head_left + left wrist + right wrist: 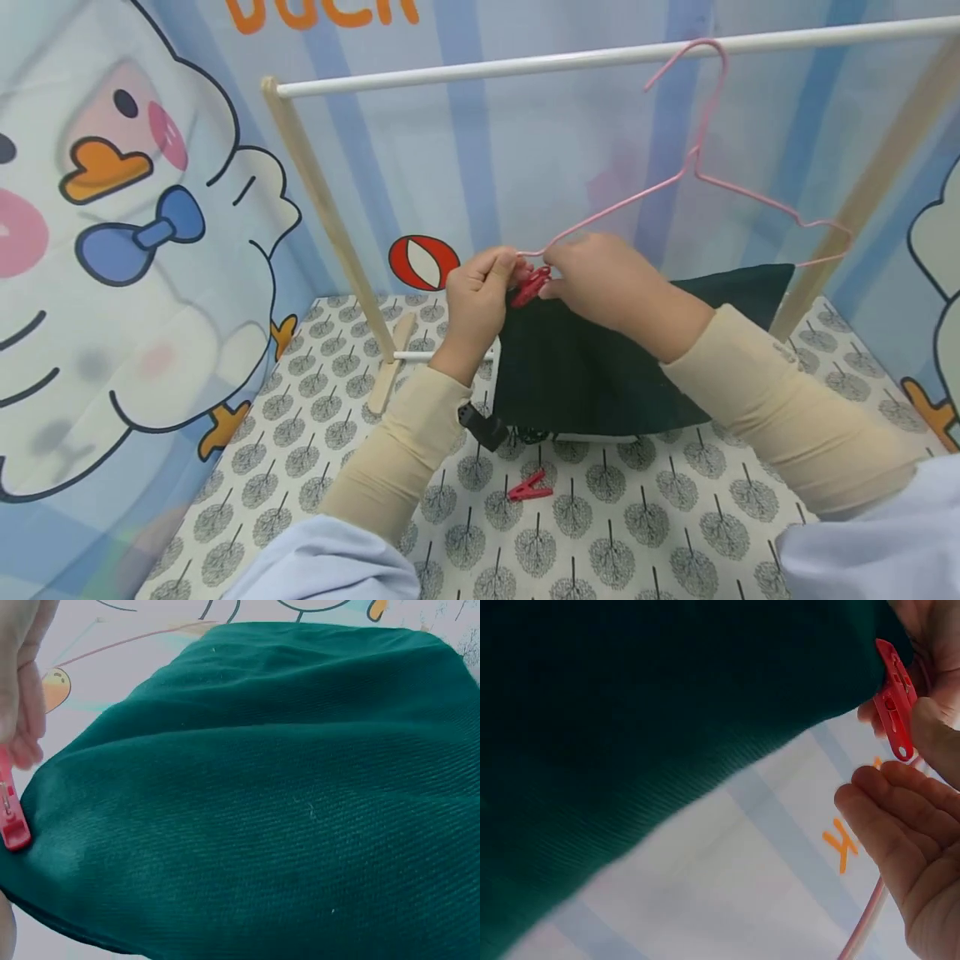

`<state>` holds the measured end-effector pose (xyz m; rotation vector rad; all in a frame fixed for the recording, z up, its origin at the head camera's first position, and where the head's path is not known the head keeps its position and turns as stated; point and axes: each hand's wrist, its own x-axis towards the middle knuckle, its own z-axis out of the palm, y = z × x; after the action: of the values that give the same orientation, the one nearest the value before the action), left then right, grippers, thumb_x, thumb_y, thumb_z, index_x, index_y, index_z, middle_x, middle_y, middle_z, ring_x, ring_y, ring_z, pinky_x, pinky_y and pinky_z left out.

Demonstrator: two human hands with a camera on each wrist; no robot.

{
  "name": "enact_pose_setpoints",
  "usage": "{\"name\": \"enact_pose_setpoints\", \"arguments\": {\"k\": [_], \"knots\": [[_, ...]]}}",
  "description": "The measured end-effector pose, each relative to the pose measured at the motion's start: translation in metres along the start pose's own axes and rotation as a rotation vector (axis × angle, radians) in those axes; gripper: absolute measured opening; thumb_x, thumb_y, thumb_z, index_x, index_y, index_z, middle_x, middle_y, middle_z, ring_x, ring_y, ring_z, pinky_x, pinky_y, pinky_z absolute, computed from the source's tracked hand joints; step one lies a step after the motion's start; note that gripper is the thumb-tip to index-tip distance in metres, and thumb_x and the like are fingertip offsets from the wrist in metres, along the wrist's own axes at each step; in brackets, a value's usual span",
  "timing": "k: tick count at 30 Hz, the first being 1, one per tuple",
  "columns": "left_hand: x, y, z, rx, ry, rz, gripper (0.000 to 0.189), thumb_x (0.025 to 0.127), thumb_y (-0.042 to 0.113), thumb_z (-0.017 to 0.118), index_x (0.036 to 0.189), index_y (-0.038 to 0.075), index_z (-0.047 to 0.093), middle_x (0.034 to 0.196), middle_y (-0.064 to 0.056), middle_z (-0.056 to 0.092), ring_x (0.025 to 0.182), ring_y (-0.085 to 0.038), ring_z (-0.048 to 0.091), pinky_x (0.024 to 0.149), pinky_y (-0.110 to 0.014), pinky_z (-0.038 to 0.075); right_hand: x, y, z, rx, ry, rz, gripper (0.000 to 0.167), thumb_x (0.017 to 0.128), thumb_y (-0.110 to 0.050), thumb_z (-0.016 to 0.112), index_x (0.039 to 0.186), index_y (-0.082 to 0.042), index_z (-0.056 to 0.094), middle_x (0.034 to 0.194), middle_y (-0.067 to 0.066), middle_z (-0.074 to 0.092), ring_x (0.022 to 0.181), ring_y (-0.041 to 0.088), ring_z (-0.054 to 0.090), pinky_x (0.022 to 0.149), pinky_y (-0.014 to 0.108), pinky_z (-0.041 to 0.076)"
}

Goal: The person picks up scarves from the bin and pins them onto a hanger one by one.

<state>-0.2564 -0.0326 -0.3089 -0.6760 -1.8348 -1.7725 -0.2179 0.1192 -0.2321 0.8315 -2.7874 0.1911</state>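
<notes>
A pink clothes hanger [637, 197] hangs by its hook from a white rail, tilted down to the left. My left hand [480, 296] pinches its lower left end with thumb and forefinger, beside the top corner of a dark green cloth [600, 367]. A red clothespin [531, 287] sits on that corner, between my hands. My right hand [600, 271] is at the clothespin; in the right wrist view its thumb [934, 739] lies beside the clothespin [895, 701], with the other fingers [889, 814] straight and apart from it. The cloth's far corner reaches the hanger's right end.
The white rail [465, 73] rests on wooden posts [330, 221] with a flat foot [392, 367] at the left. Another red clothespin [531, 487] lies on the tree-patterned tablecloth [495, 542]. Behind stands a cartoon-printed backdrop [375, 158].
</notes>
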Motion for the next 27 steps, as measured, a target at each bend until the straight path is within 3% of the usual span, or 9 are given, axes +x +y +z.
{"name": "enact_pose_setpoints", "arguments": {"k": [4,7,10,12,15,21,24,27], "knots": [[0.002,-0.001,0.000,0.008,0.010,0.023,0.022,0.093,0.004,0.052,0.089,-0.014,0.065,0.082,-0.029,0.065,0.071,0.002,0.062,0.073,-0.031,0.057,-0.024,0.007,0.009,0.141,0.168,-0.019,0.038,0.083,-0.019,0.070,0.112,0.003,0.062,0.105,0.018,0.067,0.094,0.030,0.064,0.080,0.043,0.053],[0.004,0.000,-0.001,0.019,0.012,0.040,0.022,0.093,0.005,0.053,0.089,-0.012,0.065,0.081,-0.028,0.065,0.070,0.001,0.062,0.073,-0.031,0.057,-0.044,0.008,0.022,0.258,0.281,-0.054,0.040,0.080,-0.018,0.072,0.113,0.003,0.063,0.107,0.018,0.066,0.095,0.030,0.065,0.080,0.043,0.054],[0.006,0.002,-0.004,0.021,0.015,0.052,0.022,0.093,0.005,0.052,0.089,-0.012,0.065,0.081,-0.028,0.065,0.070,0.001,0.062,0.072,-0.032,0.057,-0.060,0.010,0.042,0.366,0.324,-0.104,0.039,0.077,-0.016,0.074,0.110,0.002,0.065,0.105,0.017,0.068,0.091,0.028,0.067,0.077,0.039,0.056],[0.007,0.003,-0.006,0.021,0.023,0.056,0.022,0.093,0.004,0.052,0.089,-0.013,0.065,0.081,-0.028,0.065,0.071,0.002,0.062,0.072,-0.032,0.057,-0.069,0.011,0.057,0.434,0.299,-0.117,0.037,0.077,-0.015,0.074,0.109,0.001,0.066,0.104,0.015,0.068,0.091,0.027,0.067,0.077,0.036,0.056],[0.007,0.005,-0.009,0.029,0.040,0.046,0.022,0.093,0.004,0.052,0.090,-0.013,0.065,0.082,-0.028,0.065,0.071,0.003,0.062,0.072,-0.032,0.057,-0.083,0.010,0.085,0.541,0.194,-0.096,0.036,0.078,-0.015,0.073,0.109,0.000,0.066,0.105,0.014,0.068,0.094,0.025,0.067,0.078,0.032,0.056],[0.005,0.006,-0.014,0.035,0.063,0.035,0.021,0.092,0.004,0.053,0.090,-0.014,0.065,0.081,-0.029,0.065,0.069,0.002,0.062,0.071,-0.030,0.057,-0.105,0.010,0.134,0.717,-0.043,0.039,0.038,0.082,-0.022,0.069,0.113,0.000,0.064,0.110,0.017,0.066,0.099,0.026,0.065,0.079,0.030,0.055],[0.006,0.008,-0.015,0.030,0.074,0.048,0.020,0.092,0.002,0.054,0.090,-0.015,0.064,0.081,-0.030,0.064,0.069,0.002,0.061,0.071,-0.030,0.057,-0.108,0.012,0.152,0.736,-0.079,0.055,0.037,0.083,-0.023,0.068,0.113,0.000,0.064,0.110,0.019,0.065,0.099,0.028,0.064,0.077,0.031,0.056],[0.006,0.009,-0.016,0.035,0.078,0.052,0.020,0.092,0.003,0.054,0.090,-0.014,0.065,0.081,-0.029,0.064,0.069,0.001,0.061,0.071,-0.029,0.057,-0.106,0.013,0.168,0.698,-0.064,0.016,0.034,0.081,-0.020,0.069,0.109,-0.001,0.065,0.106,0.018,0.066,0.096,0.028,0.065,0.076,0.032,0.056]]}}
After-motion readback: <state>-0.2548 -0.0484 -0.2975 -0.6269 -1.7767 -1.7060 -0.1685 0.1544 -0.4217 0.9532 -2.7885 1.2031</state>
